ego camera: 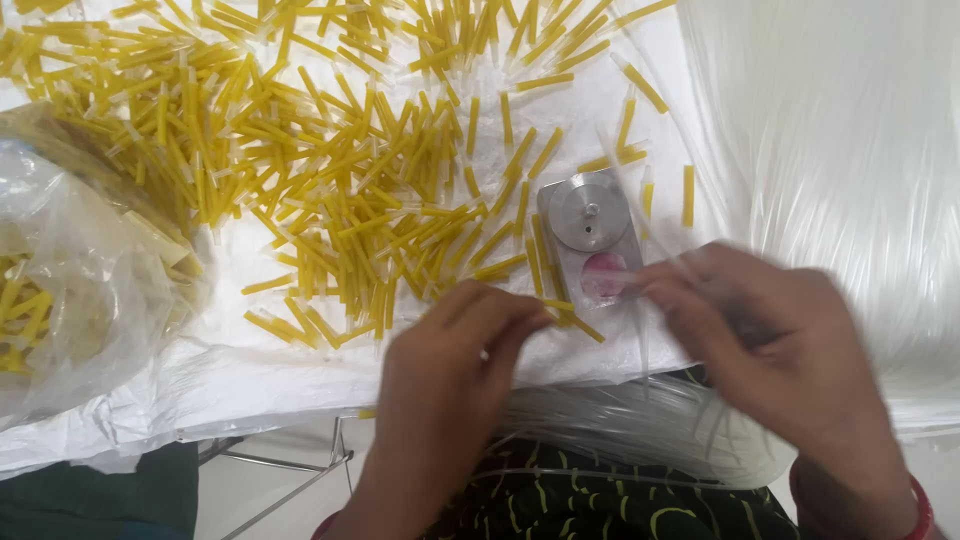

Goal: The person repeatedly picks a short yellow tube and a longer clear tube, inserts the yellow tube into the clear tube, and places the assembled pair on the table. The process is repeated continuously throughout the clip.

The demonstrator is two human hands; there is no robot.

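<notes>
A: Hands status?
B: I see L hand [455, 345] pinching a yellow tube [562, 312] at the desk [300, 370] edge, by the metal jig [592, 235].
A: R hand [775, 345]?
B: Blurred; fingers closed round clear strands [640, 415], I think. Strands drape off the desk into the lap, prob. to keep them near the jig.

A single head-worn camera looks steeply down, close over the worktop [620, 110], its near edge and the person's lap at the frame's bottom.
</notes>
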